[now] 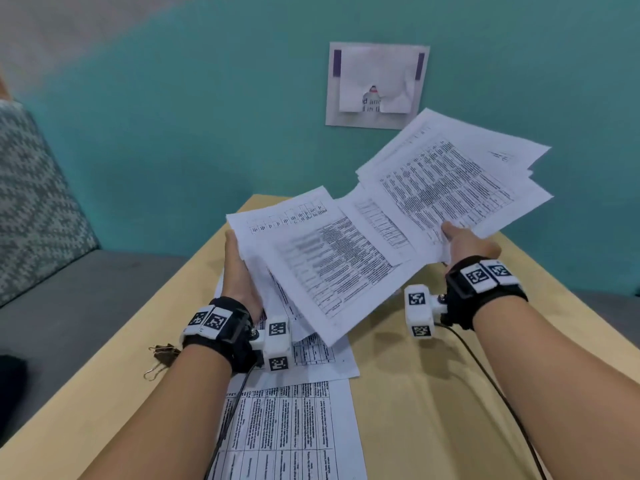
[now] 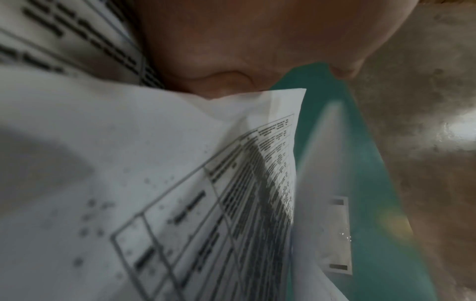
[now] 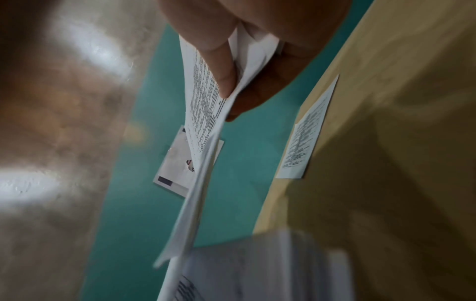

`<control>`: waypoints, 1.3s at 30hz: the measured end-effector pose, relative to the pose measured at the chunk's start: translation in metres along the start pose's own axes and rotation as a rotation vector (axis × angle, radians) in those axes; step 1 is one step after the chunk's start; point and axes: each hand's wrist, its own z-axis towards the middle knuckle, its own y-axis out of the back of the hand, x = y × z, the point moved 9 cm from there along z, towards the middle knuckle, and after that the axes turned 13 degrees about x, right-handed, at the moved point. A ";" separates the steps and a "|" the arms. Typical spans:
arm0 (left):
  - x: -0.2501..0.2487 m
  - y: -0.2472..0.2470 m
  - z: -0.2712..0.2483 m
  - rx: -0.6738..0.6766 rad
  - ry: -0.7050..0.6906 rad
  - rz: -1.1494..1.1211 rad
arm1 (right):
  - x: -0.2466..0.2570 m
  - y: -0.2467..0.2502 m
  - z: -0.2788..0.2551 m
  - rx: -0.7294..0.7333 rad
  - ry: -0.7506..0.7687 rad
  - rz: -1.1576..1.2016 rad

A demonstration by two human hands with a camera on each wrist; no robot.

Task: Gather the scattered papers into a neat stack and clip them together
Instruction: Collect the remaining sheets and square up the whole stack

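Above the table my left hand (image 1: 239, 271) grips the left edge of a fanned bunch of printed sheets (image 1: 322, 261); the left wrist view shows the same bunch (image 2: 180, 183) against the palm. My right hand (image 1: 464, 242) pinches a second loose bunch of sheets (image 1: 450, 178), thumb on top, raised to the right. In the right wrist view that bunch (image 3: 206, 114) sits between thumb and fingers. Two more printed sheets (image 1: 294, 427) lie flat on the wooden table (image 1: 433, 393). Binder clips (image 1: 161, 358) sit at the table's left edge, by my left wrist.
A grey sofa with a patterned cushion (image 1: 38, 202) stands to the left. A white paper sign (image 1: 375, 84) hangs on the teal wall behind the table. Black cables (image 1: 491, 386) trail from both wrist cameras across the tabletop.
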 end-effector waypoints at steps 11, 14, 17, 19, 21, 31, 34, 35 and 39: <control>0.012 0.052 0.017 -0.205 0.040 0.194 | -0.011 -0.001 -0.011 -0.068 0.006 0.088; 0.013 0.061 0.021 -0.279 0.025 0.201 | 0.005 0.016 -0.010 -0.126 0.018 0.166; 0.015 0.079 0.030 -0.330 -0.009 0.196 | 0.018 0.020 -0.001 -0.052 0.043 0.209; 0.019 0.091 0.036 -0.350 0.000 0.211 | 0.020 0.010 0.000 0.030 0.034 0.202; 0.019 0.089 0.034 -0.349 0.000 0.204 | 0.008 -0.005 0.001 0.111 -0.003 0.249; 0.009 0.044 0.002 -0.329 0.006 0.087 | -0.026 -0.073 -0.015 0.496 0.020 -0.462; 0.005 0.024 0.002 -0.178 0.023 0.048 | -0.018 -0.073 -0.026 0.502 0.026 -0.503; 0.003 0.017 0.000 -0.144 0.036 0.093 | -0.019 -0.072 -0.025 0.506 0.016 -0.494; 0.003 0.028 -0.006 -0.248 0.091 0.331 | -0.033 -0.070 -0.024 0.572 -0.061 -0.409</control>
